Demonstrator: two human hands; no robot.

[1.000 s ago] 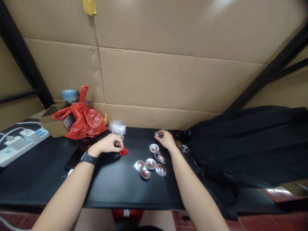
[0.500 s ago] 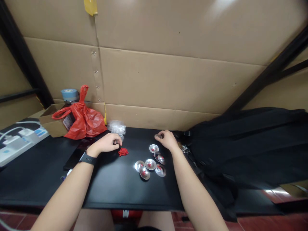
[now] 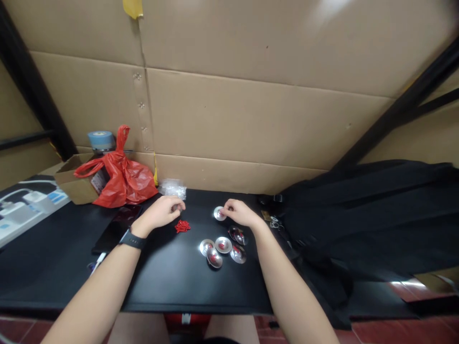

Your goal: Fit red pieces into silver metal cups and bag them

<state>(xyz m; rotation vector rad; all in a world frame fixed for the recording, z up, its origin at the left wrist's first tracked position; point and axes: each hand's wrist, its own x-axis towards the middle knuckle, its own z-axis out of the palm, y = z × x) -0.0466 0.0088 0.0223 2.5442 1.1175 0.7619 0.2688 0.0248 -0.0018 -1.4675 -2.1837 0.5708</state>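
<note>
Several shallow round metal dishes (image 3: 224,245) with red bits in them lie on the black table, some overlapping. My right hand (image 3: 238,212) pinches the rim of one metal dish (image 3: 218,213) above and behind the others. Just behind a small heap of red pieces (image 3: 182,226) is my left hand (image 3: 168,210), its fingers curled in together; what they hold, if anything, is too hidden to tell. A black watch sits on the left wrist. Crumpled clear plastic (image 3: 173,188) lies beyond the left hand.
A red plastic bag (image 3: 125,179) and a cardboard box (image 3: 77,186) stand at the back left, near a white power strip (image 3: 21,217) and a dark flat device (image 3: 116,229). Black fabric (image 3: 369,220) covers the right side. A cardboard wall (image 3: 233,119) rises behind the table.
My right hand has come left and slightly nearer and now grips a dish, which has shifted left and back. My left hand has moved slightly right.
</note>
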